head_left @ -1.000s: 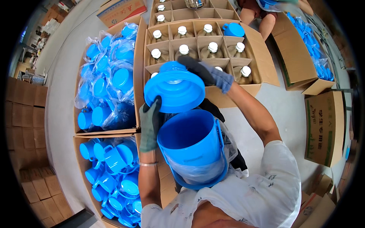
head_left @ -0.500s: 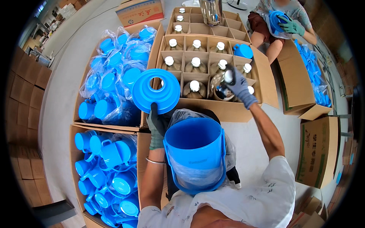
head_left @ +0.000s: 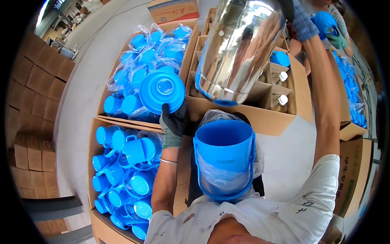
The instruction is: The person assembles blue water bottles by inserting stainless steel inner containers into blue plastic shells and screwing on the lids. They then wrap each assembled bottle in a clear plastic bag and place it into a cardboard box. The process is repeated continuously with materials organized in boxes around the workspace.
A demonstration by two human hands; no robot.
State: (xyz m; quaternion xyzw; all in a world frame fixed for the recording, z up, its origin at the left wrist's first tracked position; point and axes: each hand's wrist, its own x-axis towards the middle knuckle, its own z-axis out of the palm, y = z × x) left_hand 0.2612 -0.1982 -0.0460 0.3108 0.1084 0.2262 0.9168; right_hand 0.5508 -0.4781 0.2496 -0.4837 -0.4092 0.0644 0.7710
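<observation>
A large mirror-bright flask liner (head_left: 239,49) hangs tilted above the box, its lower end higher than the blue casing. My gloved right hand (head_left: 300,20) is closed on its upper right end, fingers partly hidden. My gloved left hand (head_left: 172,124) grips the edge of a blue ring-shaped plastic collar (head_left: 151,95) with a round hole in its middle. Between my arms, the blue bucket-like casing (head_left: 223,160) stands on my lap, open at the top, its handle hanging down and clear film around it.
Ahead, a divided carton (head_left: 260,118) holds more liners with white caps and a blue cup (head_left: 280,58). Cartons of bagged blue cups (head_left: 138,76) and loose blue cups (head_left: 134,151) stand left. Another person's gloved hand (head_left: 338,40) holds a blue part at far right.
My right hand has lifted a liner out of the divided carton, up toward me. The left hand still holds the collar, now tilted differently. The whole view has shifted.
</observation>
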